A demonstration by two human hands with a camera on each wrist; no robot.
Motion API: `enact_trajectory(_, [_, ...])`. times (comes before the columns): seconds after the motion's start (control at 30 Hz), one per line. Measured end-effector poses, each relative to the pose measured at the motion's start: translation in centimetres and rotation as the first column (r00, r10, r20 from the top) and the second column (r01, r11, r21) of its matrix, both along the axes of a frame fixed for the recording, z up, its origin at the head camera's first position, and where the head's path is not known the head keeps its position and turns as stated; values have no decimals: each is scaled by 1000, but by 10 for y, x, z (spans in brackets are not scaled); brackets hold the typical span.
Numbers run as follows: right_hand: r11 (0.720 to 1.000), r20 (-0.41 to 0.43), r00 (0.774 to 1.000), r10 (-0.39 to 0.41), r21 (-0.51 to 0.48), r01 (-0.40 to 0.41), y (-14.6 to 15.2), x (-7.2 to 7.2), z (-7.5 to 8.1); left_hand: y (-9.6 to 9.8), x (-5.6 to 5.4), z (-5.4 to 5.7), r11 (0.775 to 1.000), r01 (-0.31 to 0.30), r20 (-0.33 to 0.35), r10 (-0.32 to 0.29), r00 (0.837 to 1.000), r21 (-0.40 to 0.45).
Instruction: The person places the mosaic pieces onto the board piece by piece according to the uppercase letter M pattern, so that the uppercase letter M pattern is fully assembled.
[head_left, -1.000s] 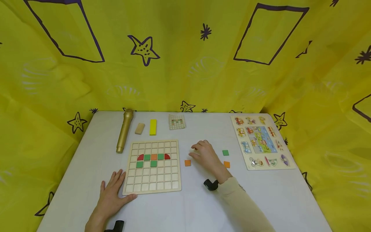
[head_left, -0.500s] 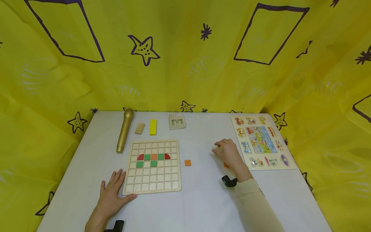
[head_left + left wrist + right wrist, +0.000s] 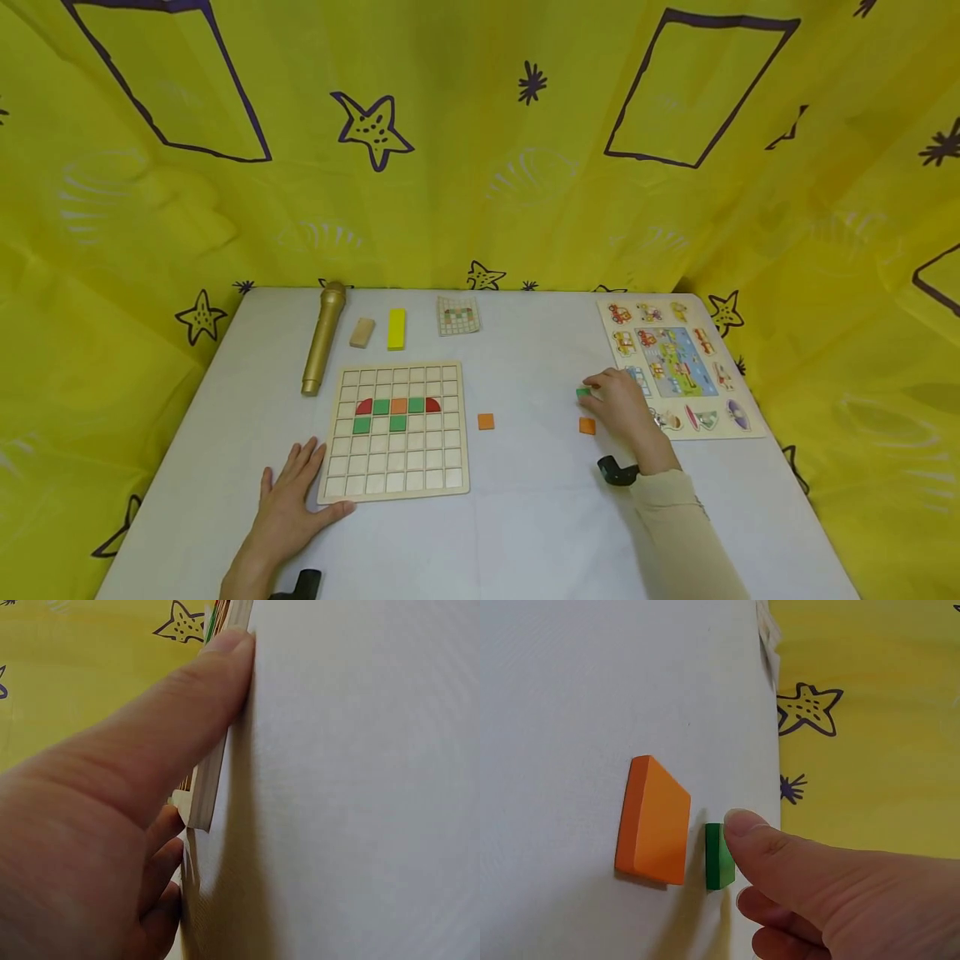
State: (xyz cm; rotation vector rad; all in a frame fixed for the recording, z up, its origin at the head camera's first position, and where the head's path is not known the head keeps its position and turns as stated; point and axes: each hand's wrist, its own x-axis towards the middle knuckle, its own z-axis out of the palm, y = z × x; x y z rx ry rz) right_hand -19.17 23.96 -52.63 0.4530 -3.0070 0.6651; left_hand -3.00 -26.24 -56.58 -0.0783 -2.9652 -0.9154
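My left hand (image 3: 288, 510) lies with fingers spread at the lower left corner of a wooden grid board (image 3: 390, 493). Its thumb (image 3: 187, 697) runs along the board's near edge. Several green, red and orange pieces sit in the board's upper cells. Over on the right, my right hand (image 3: 624, 408) pinches a small green square tile (image 3: 715, 855) between thumb and fingers. The tile is at table level, partly hidden by the thumb. Close by on the table is an orange square tile (image 3: 656, 821). Another orange tile (image 3: 486, 422) lies just right of the board.
A puzzle board (image 3: 708, 427) with vehicle pictures is just beyond my right hand. At the back are a gold microphone (image 3: 322, 342), a wooden block (image 3: 362, 332), a yellow block (image 3: 396, 329) and a pattern card (image 3: 457, 317). Yellow curtains (image 3: 450, 208) surround the table.
My right hand has moved right, from beside the near orange tile to the green tile, and its fingers now take hold of it. My left hand and the board have stayed still.
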Motion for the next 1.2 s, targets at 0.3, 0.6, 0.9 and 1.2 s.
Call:
enact_trajectory(0.3, [1000, 12, 1000, 23, 6, -23, 4, 1, -2, 1, 0, 1, 1000, 0, 0, 0, 1000, -3])
enact_trajectory(0.6, [999, 10, 999, 32, 10, -32, 5, 0, -4, 1, -1, 2, 1000, 1, 26, 0, 1000, -4])
enact_trajectory(0.9, [1000, 22, 1000, 3, -14, -3, 4, -7, -13, 1, 0, 5, 1000, 4, 28, -4, 1000, -1])
enact_trajectory(1.2, [998, 17, 1000, -9, -64, 10, -22, -23, -4, 1, -1, 4, 1000, 4, 29, -4, 1000, -12])
